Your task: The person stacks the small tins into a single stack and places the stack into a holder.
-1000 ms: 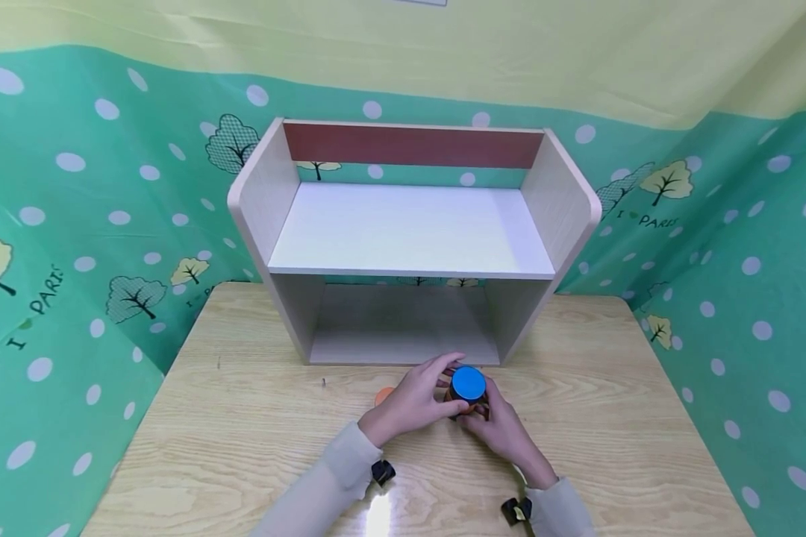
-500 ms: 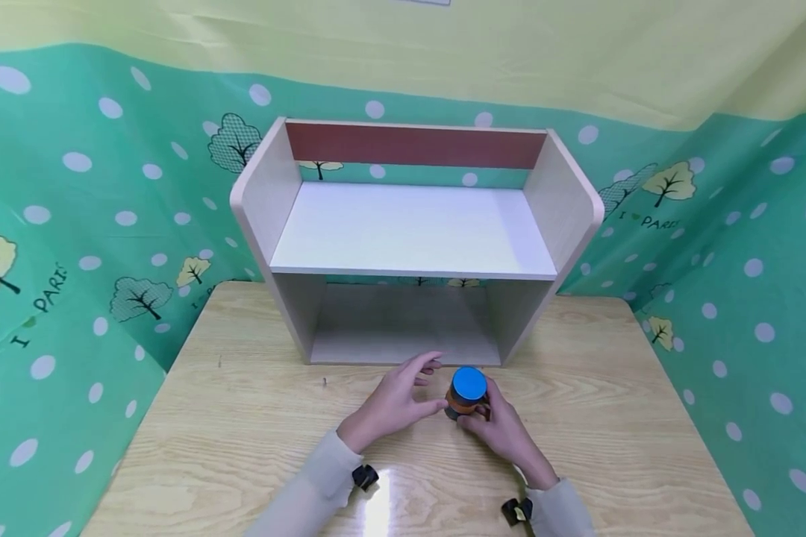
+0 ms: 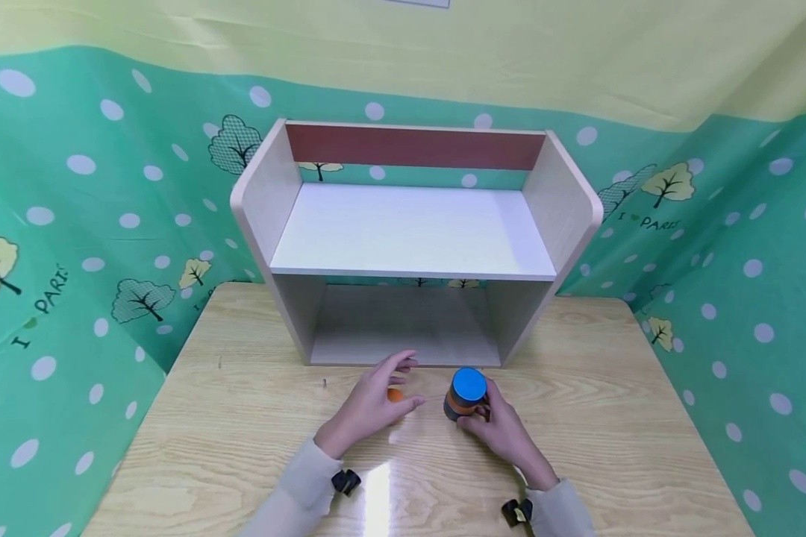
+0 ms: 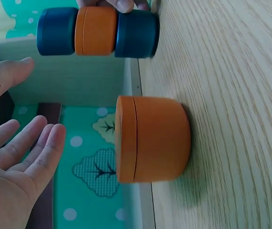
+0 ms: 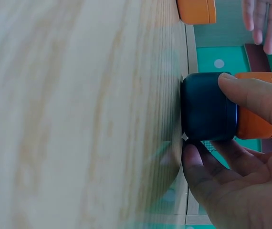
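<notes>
Three small round tins stand stacked upright on the table: a blue tin (image 3: 469, 384) on top, an orange tin (image 4: 96, 31) in the middle and a dark blue tin (image 5: 207, 106) at the bottom. My right hand (image 3: 504, 429) holds the bottom tin, its thumb on one side and fingers round the other. To the left of the stack, a single orange tin (image 4: 155, 138) with a lid seam stands on the table. My left hand (image 3: 366, 406) hovers over and beside that tin, fingers spread and apart from it, holding nothing; it partly hides the tin in the head view.
A two-level shelf unit (image 3: 413, 231) stands just behind the tins, its lower front edge close to them. The wooden table (image 3: 618, 418) stretches out on both sides. A patterned green cloth (image 3: 74, 224) hangs behind and at the sides.
My left hand has let go of the stack and moved left, away from it, to the single orange tin. My right hand stays on the stack.
</notes>
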Demonstrator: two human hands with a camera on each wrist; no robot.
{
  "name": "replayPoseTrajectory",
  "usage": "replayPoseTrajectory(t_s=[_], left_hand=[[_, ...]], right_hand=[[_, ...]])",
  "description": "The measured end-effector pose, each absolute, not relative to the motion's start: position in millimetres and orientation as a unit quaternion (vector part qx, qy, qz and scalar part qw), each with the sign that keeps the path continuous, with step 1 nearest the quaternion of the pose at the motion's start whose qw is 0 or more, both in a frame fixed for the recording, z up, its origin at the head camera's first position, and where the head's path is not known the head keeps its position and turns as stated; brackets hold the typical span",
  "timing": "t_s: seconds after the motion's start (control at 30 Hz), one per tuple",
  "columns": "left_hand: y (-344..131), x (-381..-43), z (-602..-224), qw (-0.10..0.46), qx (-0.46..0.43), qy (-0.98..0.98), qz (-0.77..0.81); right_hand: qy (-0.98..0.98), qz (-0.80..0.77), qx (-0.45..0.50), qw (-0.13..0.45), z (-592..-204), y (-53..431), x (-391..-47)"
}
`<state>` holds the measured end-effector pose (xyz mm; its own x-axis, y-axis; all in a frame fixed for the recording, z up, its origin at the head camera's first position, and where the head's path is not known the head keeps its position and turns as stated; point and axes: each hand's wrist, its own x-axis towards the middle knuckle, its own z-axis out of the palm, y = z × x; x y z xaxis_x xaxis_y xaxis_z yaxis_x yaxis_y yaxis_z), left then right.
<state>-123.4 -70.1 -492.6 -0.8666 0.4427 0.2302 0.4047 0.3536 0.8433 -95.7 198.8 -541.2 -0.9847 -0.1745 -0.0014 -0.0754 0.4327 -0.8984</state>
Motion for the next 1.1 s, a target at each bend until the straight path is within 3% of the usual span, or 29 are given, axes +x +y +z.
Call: replayPoseTrajectory(t_s=[0.63,1.1], left_hand=[[-100.8,-119.5,-507.2,0.005,0.224,0.817,0.532],[-112.8,-111.6,-521.4,0.042,0.195,0.807,0.556]], right_hand=[[0.838,-0.539,-0.068,0.058,-540.3,198.7,-95.9],[0.840,-0.536,-0.060,0.060,-540.0,197.2,-96.8]])
